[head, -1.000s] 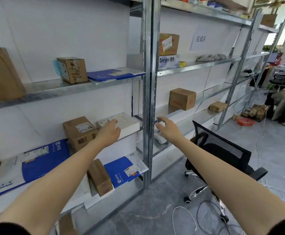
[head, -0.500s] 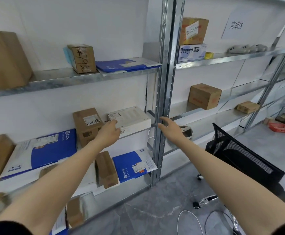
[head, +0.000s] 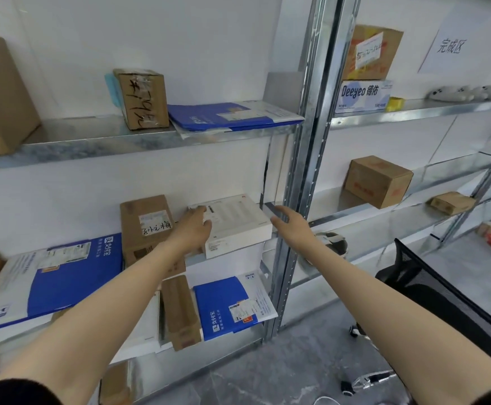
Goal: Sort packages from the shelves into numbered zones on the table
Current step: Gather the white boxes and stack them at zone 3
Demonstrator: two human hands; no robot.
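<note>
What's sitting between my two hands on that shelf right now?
In the head view, the white box lies between them. The left hand is at its left edge and the right hand is near its right edge.

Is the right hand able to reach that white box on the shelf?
Probably yes. The right hand is open just beside the right end of the white box, with nothing between them. The metal shelf post stands close by but doesn't look in the way. The left hand touches the other side.

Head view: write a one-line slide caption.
Left hand touches a shelved white box; right hand reaches toward its right side.
</note>
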